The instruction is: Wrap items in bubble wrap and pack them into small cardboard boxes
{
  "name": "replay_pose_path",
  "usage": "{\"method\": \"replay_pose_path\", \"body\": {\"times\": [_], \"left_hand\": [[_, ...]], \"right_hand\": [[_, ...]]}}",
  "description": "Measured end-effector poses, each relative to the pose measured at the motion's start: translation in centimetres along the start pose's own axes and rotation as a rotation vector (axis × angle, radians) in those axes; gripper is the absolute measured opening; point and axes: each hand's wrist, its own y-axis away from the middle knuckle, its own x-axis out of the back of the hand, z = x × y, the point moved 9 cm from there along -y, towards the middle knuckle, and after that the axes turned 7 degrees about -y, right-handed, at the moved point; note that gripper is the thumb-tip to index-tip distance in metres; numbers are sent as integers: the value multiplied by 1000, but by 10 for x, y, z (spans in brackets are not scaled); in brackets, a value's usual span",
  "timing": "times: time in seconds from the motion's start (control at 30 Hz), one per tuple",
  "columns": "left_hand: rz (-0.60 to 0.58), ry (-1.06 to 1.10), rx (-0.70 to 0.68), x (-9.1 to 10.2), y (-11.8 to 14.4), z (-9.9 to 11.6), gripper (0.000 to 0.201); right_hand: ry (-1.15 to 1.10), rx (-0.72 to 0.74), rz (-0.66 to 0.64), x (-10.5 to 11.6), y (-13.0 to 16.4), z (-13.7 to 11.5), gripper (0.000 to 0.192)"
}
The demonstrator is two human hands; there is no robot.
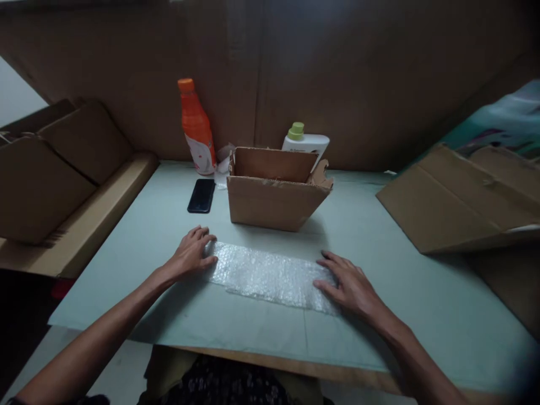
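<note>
A strip of clear bubble wrap [265, 277] lies flat on the pale green table covering [358, 343], stretched between my two hands. My left hand [192, 256] rests on its left end, fingers apart and pointing forward. On the right end lies my right hand [348, 284], its thumb and fingers spread over the plastic. Neither hand is closed around the wrap. Just beyond the strip stands an open cardboard box [270, 202] with a slanted right side; its inside bottom is hidden.
Behind the box are an orange bottle [197, 126] and a white bottle with a green cap [306, 142]. A black phone [201, 196] lies left of the box. Larger cardboard boxes flank the table at left [46, 180] and right [459, 197]. A cardboard wall [358, 84] closes off the back.
</note>
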Motion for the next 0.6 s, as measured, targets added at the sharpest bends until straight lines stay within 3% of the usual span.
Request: {"method": "replay_pose_path", "body": {"times": [0.13, 0.27, 0.33, 0.43, 0.53, 0.6], "left_hand": [[14, -105, -46, 2, 8, 13, 17], [22, -175, -116, 18, 4, 31, 15], [36, -197, -182, 24, -9, 49, 14], [60, -210, -321, 24, -39, 91, 12], [136, -211, -408, 24, -56, 132, 25], [214, -200, -427, 27, -47, 147, 42]], "right_hand": [[-103, -60, 44, -2, 22, -20, 27], [-400, -251, 26, -14, 81, -35, 52], [-585, -354, 9, -34, 119, -41, 69], [-866, -495, 6, -76, 170, -55, 77], [-1078, -601, 60, -107, 198, -70, 76], [-1152, -629, 62, -117, 203, -77, 67]]}}
